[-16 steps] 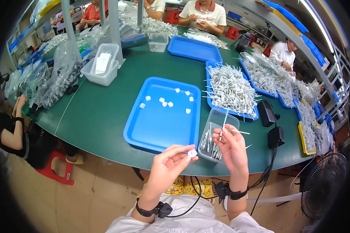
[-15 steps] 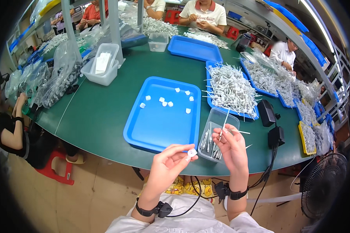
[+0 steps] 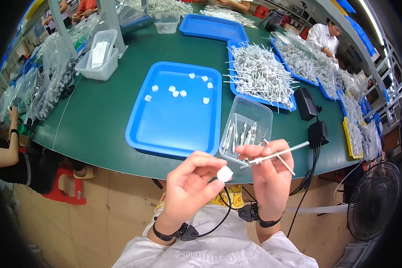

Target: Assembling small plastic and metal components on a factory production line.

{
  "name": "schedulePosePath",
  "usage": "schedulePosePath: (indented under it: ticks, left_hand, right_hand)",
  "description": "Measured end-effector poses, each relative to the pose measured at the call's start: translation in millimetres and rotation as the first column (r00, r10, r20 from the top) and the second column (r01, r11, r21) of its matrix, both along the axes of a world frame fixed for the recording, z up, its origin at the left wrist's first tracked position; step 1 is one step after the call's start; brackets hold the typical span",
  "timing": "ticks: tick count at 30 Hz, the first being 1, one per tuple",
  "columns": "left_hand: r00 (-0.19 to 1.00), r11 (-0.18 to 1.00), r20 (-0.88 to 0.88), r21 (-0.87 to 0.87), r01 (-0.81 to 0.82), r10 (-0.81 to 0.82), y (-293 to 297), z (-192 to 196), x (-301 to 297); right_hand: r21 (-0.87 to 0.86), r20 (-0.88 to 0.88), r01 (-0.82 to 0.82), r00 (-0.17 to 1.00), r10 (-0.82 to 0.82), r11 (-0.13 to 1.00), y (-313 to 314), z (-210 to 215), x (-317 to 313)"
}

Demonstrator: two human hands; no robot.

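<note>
My left hand point(image 3: 187, 185) pinches a small white faceted plastic piece point(image 3: 225, 173) between thumb and fingertips. Close to its right, my right hand point(image 3: 271, 181) grips a thin white stick point(image 3: 295, 148) with a metallic-looking fitting near its left end, pointing toward the white piece without touching it. A second thin stick point(image 3: 286, 165) crosses behind among the same fingers. Beyond the right hand stands a clear plastic box point(image 3: 264, 113) holding several similar sticks. Several white pieces point(image 3: 176, 94) like the held one lie scattered in the blue tray point(image 3: 165, 129).
Another blue tray point(image 3: 291, 108) is heaped with white sticks right of the clear box. Black boxes with cables point(image 3: 317, 132) sit at the right table edge, a fan point(image 3: 373, 201) beside it. Stacked clear containers point(image 3: 97, 71) stand left. A co-worker point(image 3: 324, 36) sits at far right.
The stick in my right hand has swung from nearly upright to almost level, its fitting now toward the white piece. Both hands have come closer together. The view has tilted downward.
</note>
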State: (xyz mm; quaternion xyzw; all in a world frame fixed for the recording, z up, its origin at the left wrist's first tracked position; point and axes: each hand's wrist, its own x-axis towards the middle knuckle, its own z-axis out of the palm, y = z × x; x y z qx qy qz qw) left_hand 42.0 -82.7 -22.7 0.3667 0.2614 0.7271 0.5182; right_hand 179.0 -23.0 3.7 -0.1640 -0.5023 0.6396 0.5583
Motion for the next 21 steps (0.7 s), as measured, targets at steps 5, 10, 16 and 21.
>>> schedulePosePath:
  ticks: [5,10,16,21]
  left_hand:
    - [0.992,0.989,0.058,0.106,0.105,-0.112,-4.4,1.4,4.6]
    - [0.984,0.972,0.1,0.197,0.124,-0.146,-8.5,-3.0,4.0]
    - [0.96,0.961,0.2,0.232,0.15,-0.198,-10.8,-0.2,7.9]
    - [0.951,0.943,0.18,0.269,0.198,-0.251,-10.6,-3.7,4.9]
  right_hand:
    - [0.21,0.038,0.082,0.995,-0.092,0.974,-10.1,0.9,3.1]
    - [0.289,0.075,0.089,0.99,-0.116,0.953,-17.4,2.5,5.3]
    - [0.278,0.026,0.022,0.999,-0.03,0.96,-20.8,3.3,9.7]
    - [0.394,0.062,-0.047,0.998,0.024,0.918,-18.8,1.0,13.1]
